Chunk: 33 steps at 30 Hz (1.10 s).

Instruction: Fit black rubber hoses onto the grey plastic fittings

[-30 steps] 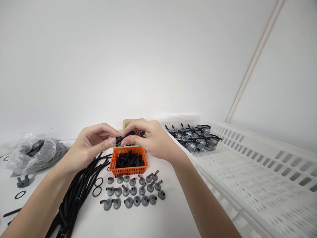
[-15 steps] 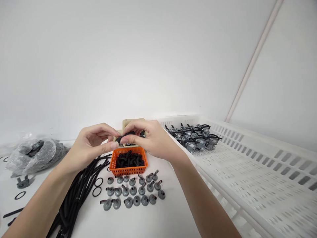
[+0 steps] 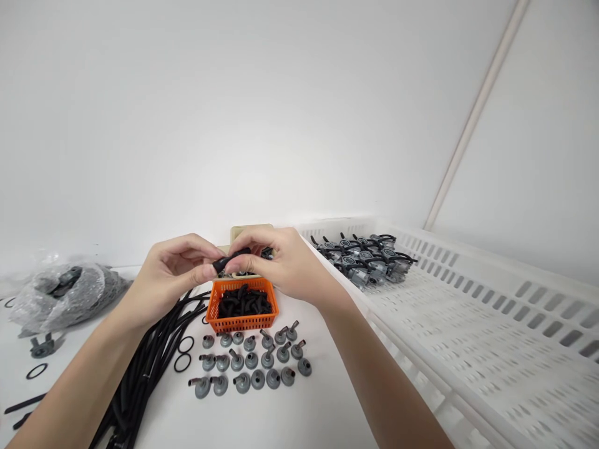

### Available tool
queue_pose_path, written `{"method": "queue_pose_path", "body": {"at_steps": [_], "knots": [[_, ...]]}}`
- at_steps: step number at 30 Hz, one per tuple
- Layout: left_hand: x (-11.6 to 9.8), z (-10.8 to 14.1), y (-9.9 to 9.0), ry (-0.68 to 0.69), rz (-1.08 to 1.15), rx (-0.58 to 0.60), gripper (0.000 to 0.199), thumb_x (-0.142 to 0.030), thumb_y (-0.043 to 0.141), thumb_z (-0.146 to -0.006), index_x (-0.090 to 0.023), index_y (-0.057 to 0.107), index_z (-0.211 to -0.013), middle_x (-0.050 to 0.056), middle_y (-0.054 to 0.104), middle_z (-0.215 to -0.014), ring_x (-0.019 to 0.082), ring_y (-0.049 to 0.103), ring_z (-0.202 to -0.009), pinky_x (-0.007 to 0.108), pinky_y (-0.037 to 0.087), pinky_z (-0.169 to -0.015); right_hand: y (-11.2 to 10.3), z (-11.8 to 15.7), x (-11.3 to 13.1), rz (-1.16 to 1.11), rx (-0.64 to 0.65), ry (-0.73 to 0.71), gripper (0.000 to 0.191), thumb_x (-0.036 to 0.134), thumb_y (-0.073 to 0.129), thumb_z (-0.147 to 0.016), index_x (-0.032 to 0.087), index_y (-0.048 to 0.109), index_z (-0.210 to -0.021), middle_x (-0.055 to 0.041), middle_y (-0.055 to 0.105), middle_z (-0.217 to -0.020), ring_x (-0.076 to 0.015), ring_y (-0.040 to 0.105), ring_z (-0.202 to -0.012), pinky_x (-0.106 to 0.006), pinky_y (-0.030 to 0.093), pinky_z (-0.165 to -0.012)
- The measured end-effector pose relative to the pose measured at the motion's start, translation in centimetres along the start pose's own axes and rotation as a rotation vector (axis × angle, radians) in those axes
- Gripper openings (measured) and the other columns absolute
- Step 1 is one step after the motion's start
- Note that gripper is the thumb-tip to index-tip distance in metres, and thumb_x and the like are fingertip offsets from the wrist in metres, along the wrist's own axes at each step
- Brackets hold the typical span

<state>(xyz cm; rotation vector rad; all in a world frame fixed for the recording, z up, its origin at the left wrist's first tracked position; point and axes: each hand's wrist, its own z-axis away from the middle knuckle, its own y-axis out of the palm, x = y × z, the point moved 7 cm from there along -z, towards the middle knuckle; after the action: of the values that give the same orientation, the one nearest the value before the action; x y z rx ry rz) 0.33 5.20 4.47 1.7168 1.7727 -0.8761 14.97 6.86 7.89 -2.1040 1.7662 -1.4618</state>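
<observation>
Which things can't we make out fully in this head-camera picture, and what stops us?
All in the head view:
Short, black, tube-like piece: partly covered by fingers of the left hand and right hand.
Beige plastic box: contents partly hidden behind the right hand.
Long, black, flexible tubes: cut off by the bottom edge.
White perforated plastic crate: cut off by the right edge.

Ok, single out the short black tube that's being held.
It's the short black tube gripped by both the left hand and right hand; the black pieces in the orange basket lie heaped together, untouched.
</observation>
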Motion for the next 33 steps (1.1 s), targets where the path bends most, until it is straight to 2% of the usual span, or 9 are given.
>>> {"method": "queue_pose_path", "body": {"at_steps": [13,23,29,33], "knots": [[0.1,0.0,0.3,-0.007,0.080,0.068,0.009,-0.030,0.077,-0.073,-0.023,0.072,-0.075,0.003,0.073,-0.076,0.016,0.069,-0.074,0.026,0.056,-0.071,0.2,0.0,0.3,-0.041,0.027,-0.016,0.022,0.038,0.067,-0.082,0.017,0.065,-0.078,-0.0004,0.061,-0.074,-0.0113,0.053,-0.071,-0.026,0.041,-0.066],[-0.6,-0.1,0.3,0.015,0.056,0.026,0.010,-0.027,0.079,-0.071,-0.022,0.072,-0.074,0.001,0.069,-0.071,0.015,0.066,-0.072,0.024,0.055,-0.069,0.3,-0.1,0.4,-0.054,0.031,-0.030,0.020,0.036,0.066,-0.083,0.017,0.064,-0.077,0.0006,0.059,-0.073,-0.0104,0.050,-0.069,-0.026,0.040,-0.066],[-0.6,-0.2,0.1,0.017,-0.019,-0.003,0.016,-0.030,0.081,-0.067,-0.020,0.072,-0.076,0.001,0.065,-0.066,0.013,0.059,-0.061,0.025,0.051,-0.060,0.2,0.0,0.3,-0.053,0.035,-0.016,0.015,0.031,0.067,-0.082,0.017,0.064,-0.079,0.0003,0.061,-0.074,-0.0111,0.053,-0.071,-0.026,0.041,-0.066],[-1.0,-0.3,0.2,0.044,-0.048,-0.011,0.018,-0.029,0.083,-0.064,-0.021,0.072,-0.075,0.001,0.065,-0.066,0.013,0.057,-0.061,0.025,0.049,-0.059,0.1,0.0,0.2,-0.037,0.019,-0.002,0.014,0.032,0.067,-0.081,0.018,0.065,-0.080,-0.0004,0.064,-0.077,-0.0116,0.055,-0.072,-0.026,0.041,-0.067]]}}
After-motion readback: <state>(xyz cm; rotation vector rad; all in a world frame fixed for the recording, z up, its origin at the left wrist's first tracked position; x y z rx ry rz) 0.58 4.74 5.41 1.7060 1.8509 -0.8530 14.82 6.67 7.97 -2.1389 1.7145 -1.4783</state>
